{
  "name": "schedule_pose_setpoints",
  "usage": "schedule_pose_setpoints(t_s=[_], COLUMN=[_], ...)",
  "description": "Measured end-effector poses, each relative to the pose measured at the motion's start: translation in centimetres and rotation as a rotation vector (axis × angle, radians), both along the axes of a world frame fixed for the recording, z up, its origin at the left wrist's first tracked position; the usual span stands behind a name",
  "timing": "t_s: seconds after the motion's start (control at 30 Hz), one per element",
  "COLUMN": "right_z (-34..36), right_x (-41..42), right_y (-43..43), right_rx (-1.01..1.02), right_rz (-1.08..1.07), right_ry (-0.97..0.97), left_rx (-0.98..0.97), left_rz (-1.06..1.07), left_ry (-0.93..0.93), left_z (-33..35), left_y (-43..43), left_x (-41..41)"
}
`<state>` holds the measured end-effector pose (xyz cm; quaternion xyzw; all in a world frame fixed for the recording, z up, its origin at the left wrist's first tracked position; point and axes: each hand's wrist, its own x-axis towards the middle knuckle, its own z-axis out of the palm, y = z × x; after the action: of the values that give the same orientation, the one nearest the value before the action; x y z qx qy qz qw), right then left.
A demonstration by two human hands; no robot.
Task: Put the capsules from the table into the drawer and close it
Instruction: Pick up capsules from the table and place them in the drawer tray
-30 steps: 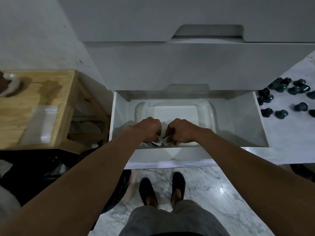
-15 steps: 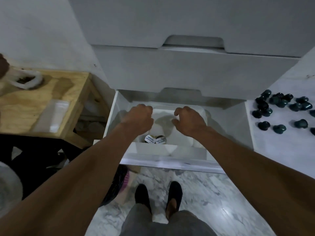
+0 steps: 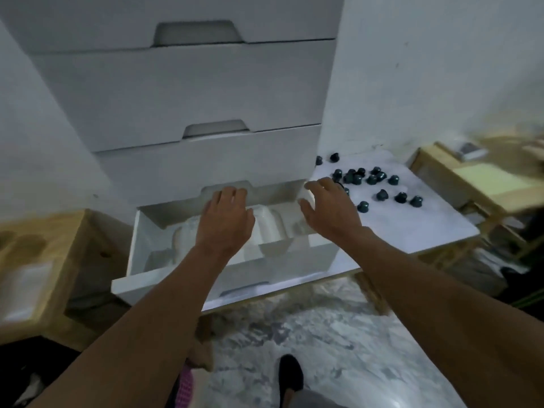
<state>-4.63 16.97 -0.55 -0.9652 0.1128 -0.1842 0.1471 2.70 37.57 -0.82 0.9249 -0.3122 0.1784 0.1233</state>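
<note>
A person leaned over an open bottom drawer [image 3: 138, 251], both hands empty with fingers loosely spread: the left hand [image 3: 225, 222] hovered above the clear tub [image 3: 272, 228] inside, the right hand [image 3: 329, 214] at the drawer's right edge, nearest the worktop [image 3: 412, 228]. Dark capsules [image 3: 371, 179] lay scattered on that white worktop, just beside the drawer. The step appeared to be fetching capsules; next, the right hand would need to reach over and gather some.
</note>
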Motion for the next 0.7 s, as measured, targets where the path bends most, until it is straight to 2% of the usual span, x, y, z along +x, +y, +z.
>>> schedule_pose_setpoints(t_s=[0.2,0.37,0.53,0.7], right_z=[1.8,1.4,0.3,-1.3], right_x=[-7.4,-11.3,-12.0,-10.7], right_y=[-6.4,-12.1,-18.5,-25.0], right_rx=[0.032,0.045,0.078,0.088], right_rz=[-0.193,-0.265,-0.246,-0.159], right_ry=[-0.004,0.011,0.027,0.102], left_rx=[-0.024,-0.029,-0.042,-0.063], left_rz=[-0.179,-0.282,-0.285,-0.180], left_ry=[-0.021,-0.018,-0.009,0.101], left_z=[1.5,1.7,1.0,-1.6], left_y=[-7.0,-14.0,-21.7,-28.0], left_x=[-4.4,-6.8,-7.4,-7.6])
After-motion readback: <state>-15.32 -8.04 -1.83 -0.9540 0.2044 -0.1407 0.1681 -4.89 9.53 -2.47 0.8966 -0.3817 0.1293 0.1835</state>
